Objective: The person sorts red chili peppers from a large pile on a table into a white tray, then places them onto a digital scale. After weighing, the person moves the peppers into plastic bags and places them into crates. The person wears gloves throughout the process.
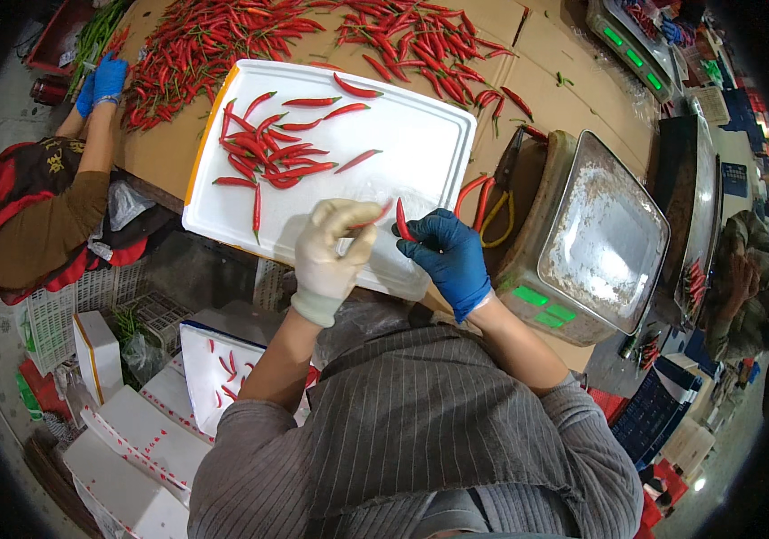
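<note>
My left hand (330, 252), in a white knit glove, grips a red chili pepper (379, 214) that is a little blurred. Beside it my right hand (448, 252), in a blue glove, pinches another red chili (402, 219) between thumb and fingers, tip pointing up. Both hands are over the near edge of a white foam tray or lid (418, 148) with an orange strip along its left side. Loose red chilies (256, 148) with green stems lie on it, mostly bunched in its left half. The fingertips of my left hand partly cover the chili it holds.
A large heap of red chilies (189, 54) covers the far cardboard tabletop (552, 81). Scissors (509, 162) and a metal-topped scale (603, 229) with green displays are right of the tray. Another person's blue-gloved hands (105, 81) are at the heap's left. White foam boxes (135, 458) stand lower left.
</note>
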A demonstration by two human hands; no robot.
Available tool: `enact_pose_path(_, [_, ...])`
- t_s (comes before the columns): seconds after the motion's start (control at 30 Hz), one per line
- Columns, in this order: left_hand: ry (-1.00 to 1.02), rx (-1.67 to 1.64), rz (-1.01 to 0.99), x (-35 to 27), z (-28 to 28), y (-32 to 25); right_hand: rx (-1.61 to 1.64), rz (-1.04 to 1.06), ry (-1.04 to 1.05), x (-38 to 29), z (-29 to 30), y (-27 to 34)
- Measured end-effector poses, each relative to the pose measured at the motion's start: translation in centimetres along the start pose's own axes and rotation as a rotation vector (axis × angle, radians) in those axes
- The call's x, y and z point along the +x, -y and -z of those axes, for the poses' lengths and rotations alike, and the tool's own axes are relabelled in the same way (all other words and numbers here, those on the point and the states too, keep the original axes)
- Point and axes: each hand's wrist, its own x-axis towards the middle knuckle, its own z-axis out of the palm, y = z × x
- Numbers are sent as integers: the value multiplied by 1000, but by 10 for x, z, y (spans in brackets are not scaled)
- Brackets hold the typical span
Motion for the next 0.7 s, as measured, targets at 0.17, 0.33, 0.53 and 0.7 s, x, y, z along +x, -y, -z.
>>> enact_pose_path(0.17, [178,622,-162,-4,-3,7,-641,-11,100,3,-5,-5])
enact_pose_path(0.33, [40,710,-246,-4,6,14,-842,56,95,7,-13,-12])
enact_pose_path(0.53, [117,584,150,-6,3,27,-828,134,39,10,-14,-16])
enact_pose_path(0.7, [73,529,212,-10,-9,31,-722,47,61,9,-16,-12])
